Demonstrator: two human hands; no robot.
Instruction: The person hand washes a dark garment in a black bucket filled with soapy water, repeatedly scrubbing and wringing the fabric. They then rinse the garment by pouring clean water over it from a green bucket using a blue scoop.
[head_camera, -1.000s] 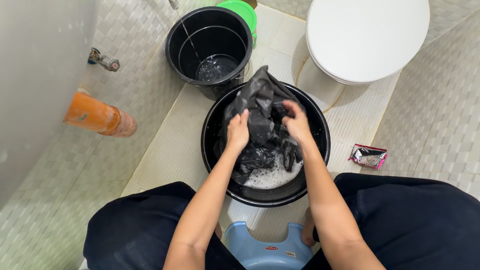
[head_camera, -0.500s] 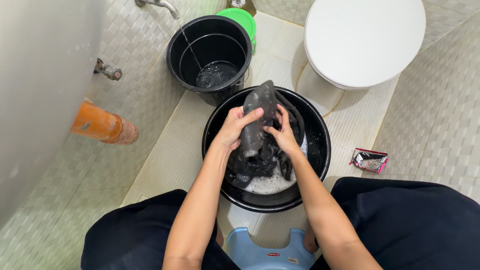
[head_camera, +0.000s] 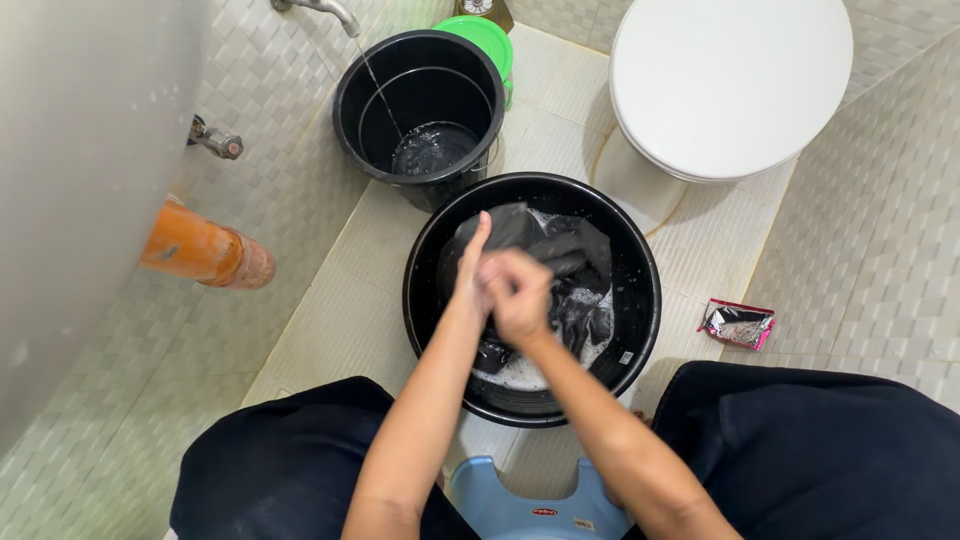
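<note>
A: Start at the left. What's there?

B: A grey wall (head_camera: 70, 170), then an orange pipe (head_camera: 205, 248) coming out of it low down, with a small metal valve (head_camera: 220, 142) above the pipe. At the top, a tap (head_camera: 320, 10) runs a thin stream into a black bucket (head_camera: 420, 105). The bucket has some water at the bottom, and a green lid (head_camera: 485, 35) shows just behind its rim.

A: And the hands?

B: Both are over the black basin (head_camera: 530, 298), which stands on the tiled floor (head_camera: 330, 300) just in front of the bucket. The left hand (head_camera: 470, 268) is edge-on, fingers fairly straight and pointing away; I can't tell if it grips anything. The right hand (head_camera: 518, 292) is curled into a fist, pressed against the left one. It's blurred, so whether cloth is pinched inside it I can't tell either.

A: Where is the cloth?

B: The dark cloth (head_camera: 565, 255) lies inside the basin, bunched in the far and right part, wet, with suds (head_camera: 520, 375) around it near the front. The hands are right beside it, touching its near edge.

A: Further right?

B: A white toilet lid (head_camera: 730, 80), closed, at the top right. On the floor to the right of the basin, a small pink sachet (head_camera: 738, 322). Along the bottom, the person's dark-trousered knees (head_camera: 830, 450) on both sides and a blue stool (head_camera: 535, 505) between them.
</note>
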